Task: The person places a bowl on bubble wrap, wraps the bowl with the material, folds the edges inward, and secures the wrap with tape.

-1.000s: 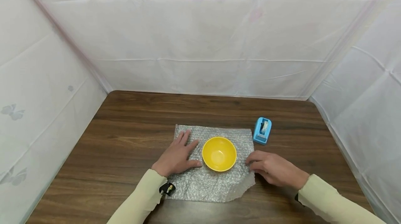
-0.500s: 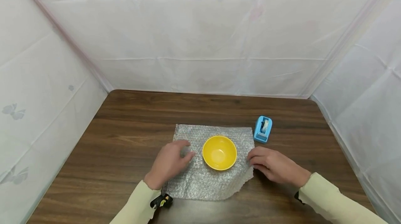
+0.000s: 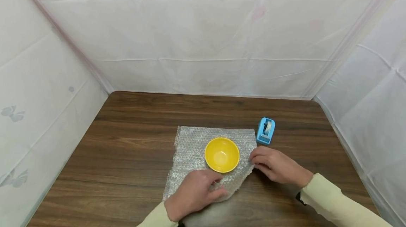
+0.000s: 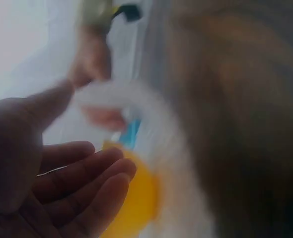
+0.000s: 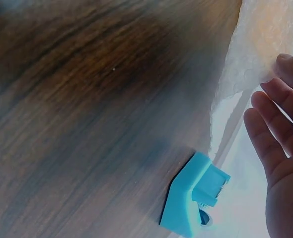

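A yellow bowl (image 3: 222,154) sits upright on a sheet of bubble wrap (image 3: 190,147). My right hand (image 3: 276,165) pinches the wrap's right near corner between thumb and index finger, lifting that edge off the table. Those other right fingers (image 5: 264,136) extend loosely in the right wrist view. Down at the sheet's near edge, in front of the bowl, is my left hand (image 3: 194,192). Its thumb and fingers are apart and gently bent, with nothing between them in the left wrist view (image 4: 87,178). The near left part of the sheet lies partly under this hand.
A blue tape dispenser (image 3: 265,131) with a roll in it stands just beyond the right hand, by the sheet's far right corner. The wooden table (image 3: 133,142) is bordered by white curtains (image 3: 203,43) at the back and both sides.
My left hand has lifted off the sheet's left side and moved right and nearer, to its near edge. The right hand has raised the near right corner further; the bowl stays put.
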A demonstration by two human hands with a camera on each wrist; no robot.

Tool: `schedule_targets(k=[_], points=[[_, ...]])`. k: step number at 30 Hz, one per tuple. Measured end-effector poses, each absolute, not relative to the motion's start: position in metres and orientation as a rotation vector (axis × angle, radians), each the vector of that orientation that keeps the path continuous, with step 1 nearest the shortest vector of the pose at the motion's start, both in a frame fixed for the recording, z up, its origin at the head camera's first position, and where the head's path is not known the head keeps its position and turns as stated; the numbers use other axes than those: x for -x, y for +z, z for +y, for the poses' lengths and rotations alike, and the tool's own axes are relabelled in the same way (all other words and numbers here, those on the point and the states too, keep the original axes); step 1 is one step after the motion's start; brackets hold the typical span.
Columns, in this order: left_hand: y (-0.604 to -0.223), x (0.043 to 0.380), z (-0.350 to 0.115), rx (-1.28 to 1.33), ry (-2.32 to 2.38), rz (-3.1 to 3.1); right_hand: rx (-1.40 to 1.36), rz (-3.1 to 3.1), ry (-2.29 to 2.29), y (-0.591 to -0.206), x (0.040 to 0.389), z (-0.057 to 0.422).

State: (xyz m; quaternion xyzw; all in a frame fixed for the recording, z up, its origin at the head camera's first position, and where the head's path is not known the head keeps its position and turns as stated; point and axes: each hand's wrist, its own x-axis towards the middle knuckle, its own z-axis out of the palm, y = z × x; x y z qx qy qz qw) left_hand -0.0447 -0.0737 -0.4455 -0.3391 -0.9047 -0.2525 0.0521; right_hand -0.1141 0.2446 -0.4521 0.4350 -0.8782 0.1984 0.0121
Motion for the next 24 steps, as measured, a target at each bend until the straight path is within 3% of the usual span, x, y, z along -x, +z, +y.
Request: schedule_targets(k=[11, 24], points=[[-0.451, 0.043, -0.036, 1.029, -0.638, -2.756, -1.3, -2.777, 0.619, -0.448, 0.112, 0.242], [-0.455, 0.048, -0.032, 0.93, -0.737, -2.623, -1.229, -2.759, 0.583, -0.445, 0.111, 0.241]])
